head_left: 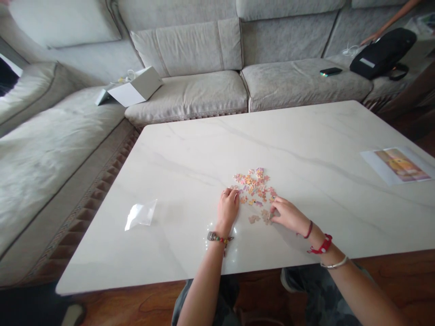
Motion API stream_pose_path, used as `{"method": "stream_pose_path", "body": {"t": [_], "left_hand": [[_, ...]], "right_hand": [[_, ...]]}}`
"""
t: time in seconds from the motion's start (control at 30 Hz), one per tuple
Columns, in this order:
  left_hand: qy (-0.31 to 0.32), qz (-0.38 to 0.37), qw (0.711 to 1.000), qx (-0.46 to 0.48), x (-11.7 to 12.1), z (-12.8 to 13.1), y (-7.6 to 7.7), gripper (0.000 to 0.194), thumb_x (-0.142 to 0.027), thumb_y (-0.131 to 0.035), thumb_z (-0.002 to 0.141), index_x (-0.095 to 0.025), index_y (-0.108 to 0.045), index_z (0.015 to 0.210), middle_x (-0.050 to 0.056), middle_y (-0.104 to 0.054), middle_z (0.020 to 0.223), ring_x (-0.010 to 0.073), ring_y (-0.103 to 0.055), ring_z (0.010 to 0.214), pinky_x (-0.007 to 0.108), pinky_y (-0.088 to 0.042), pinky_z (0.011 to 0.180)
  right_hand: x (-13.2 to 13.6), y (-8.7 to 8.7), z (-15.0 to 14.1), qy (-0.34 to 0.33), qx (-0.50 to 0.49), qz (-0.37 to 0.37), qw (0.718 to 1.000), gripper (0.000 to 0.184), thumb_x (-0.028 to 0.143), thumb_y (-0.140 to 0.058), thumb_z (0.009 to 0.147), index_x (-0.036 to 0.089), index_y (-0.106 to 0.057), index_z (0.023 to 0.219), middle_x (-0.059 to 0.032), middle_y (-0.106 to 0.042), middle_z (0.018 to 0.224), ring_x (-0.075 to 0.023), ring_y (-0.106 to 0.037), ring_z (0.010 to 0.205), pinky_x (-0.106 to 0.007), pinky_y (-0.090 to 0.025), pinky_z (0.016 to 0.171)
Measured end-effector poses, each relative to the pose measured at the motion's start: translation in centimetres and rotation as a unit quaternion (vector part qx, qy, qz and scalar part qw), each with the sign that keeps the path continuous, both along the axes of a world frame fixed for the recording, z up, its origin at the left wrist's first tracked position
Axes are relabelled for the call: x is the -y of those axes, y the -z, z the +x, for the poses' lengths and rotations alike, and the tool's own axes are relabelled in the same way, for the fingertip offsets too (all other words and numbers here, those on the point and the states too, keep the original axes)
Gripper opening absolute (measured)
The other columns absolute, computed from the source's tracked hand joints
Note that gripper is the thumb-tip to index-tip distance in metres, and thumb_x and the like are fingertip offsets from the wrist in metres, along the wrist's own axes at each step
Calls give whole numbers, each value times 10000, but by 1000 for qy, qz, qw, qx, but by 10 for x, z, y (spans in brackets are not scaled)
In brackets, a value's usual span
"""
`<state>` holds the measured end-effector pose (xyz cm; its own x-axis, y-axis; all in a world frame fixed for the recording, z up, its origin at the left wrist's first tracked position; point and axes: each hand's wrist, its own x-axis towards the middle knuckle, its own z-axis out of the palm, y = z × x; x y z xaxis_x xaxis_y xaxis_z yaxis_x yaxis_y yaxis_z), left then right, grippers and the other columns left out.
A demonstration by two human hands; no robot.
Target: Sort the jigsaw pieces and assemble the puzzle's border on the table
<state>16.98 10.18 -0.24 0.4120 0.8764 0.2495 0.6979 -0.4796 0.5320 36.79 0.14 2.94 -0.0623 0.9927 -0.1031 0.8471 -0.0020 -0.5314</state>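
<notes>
L hand [227,210], R hand [288,215] both at jigsaw pcs [253,188], marble tbl [322,145].

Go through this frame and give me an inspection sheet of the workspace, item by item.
Surface: white marble-look table, veined grey, both forearms over its near edge.
Job's things: small pink and orange jigsaw pieces in a loose pile, a few lying apart nearer the hands; printed picture sheet at the table's right end.
Clutter: clear plastic bag left of the hands.
Grippers: left hand palm down at the pile's near edge; right hand with fingers at the loose pieces; any held piece cannot be told.
Cables: white cord on the sofa.
Surroundings: grey sofa bearing a white box, phone and black bag, another person's hand at the bag.
</notes>
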Motion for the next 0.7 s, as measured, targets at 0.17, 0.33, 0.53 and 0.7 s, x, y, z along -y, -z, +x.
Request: {"method": "stream_pose_path", "body": {"t": [0.17,0.33,0.53,0.7], "left_hand": [[-7,2,1000,1,-2,-1,1,201,-195,-414,823,-210,-595,906,56,-567,902,166,-523,854,291,-441,753],[1,11,1000,9,-2,1,1,187,-203,-424,821,-197,-591,904,60,-569,906,166,-526,848,296,-440,773],[-5,7,1000,11,-1,4,-1,182,-200,-422,820,-193,-589,894,63,-561,908,172,-523,861,307,-446,771],[-18,13,1000,16,-3,6,-2,179,-204,-427,819,-195,-591,892,64,-551,914,183,-503,884,322,-444,788]], "right_hand": [[-6,7,17,21,-62,23,998,119,204,-636,628,194,-573,728,-1,-553,774,-131,-537,691,-256,-436,655],[-15,15,45,107,-95,64,988,75,247,-558,699,188,-584,736,-13,-586,745,-127,-526,626,-263,-441,619],[-35,30,48,158,-63,137,976,76,222,-521,719,179,-572,757,-27,-582,735,-141,-535,650,-276,-443,647],[-42,40,42,144,-32,170,974,175,232,-509,741,183,-576,896,-51,-578,813,-156,-544,679,-293,-453,672]]}}
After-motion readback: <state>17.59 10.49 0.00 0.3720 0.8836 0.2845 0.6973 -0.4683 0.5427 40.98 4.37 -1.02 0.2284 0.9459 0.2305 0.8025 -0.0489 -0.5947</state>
